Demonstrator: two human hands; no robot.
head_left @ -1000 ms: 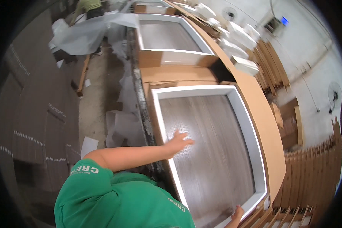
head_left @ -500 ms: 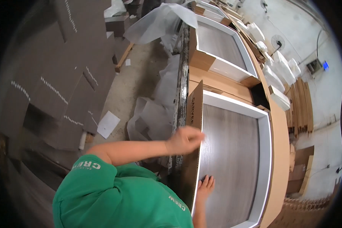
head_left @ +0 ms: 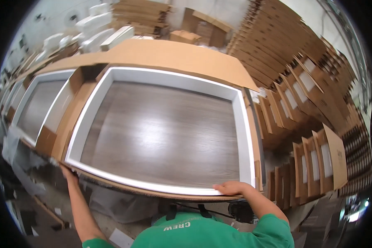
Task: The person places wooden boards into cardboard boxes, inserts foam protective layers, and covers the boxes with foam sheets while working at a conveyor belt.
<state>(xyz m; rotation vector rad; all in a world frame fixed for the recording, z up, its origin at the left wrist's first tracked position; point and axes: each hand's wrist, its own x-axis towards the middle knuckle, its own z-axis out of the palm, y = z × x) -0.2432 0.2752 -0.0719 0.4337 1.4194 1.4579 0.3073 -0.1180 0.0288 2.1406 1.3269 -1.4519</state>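
Observation:
In front of me lies an open cardboard carton [head_left: 120, 182] with a grey wood-grain panel [head_left: 161, 132] inside, framed by a raised white border [head_left: 173, 74]. My left hand [head_left: 69, 172] is at the carton's near left corner, closed against its edge, its fingers partly hidden. Over the near white border, close to the right corner, my right hand [head_left: 230, 188] is closed, with fingertips at the panel's near edge. Both forearms reach up from the lower edge of the view.
A cardboard flap [head_left: 161, 53] spreads out beyond the carton. To the left a similar carton holds another framed panel [head_left: 45, 99]. Stacked cardboard [head_left: 273, 45] rises at the far right, and folded cartons [head_left: 318, 161] stand nearer. Translucent sheeting [head_left: 120, 204] hangs below the near edge.
My view has turned right to face the carton squarely. My left hand has gone from the near cardboard flap to the left corner; my right hand has left the panel surface for the near border.

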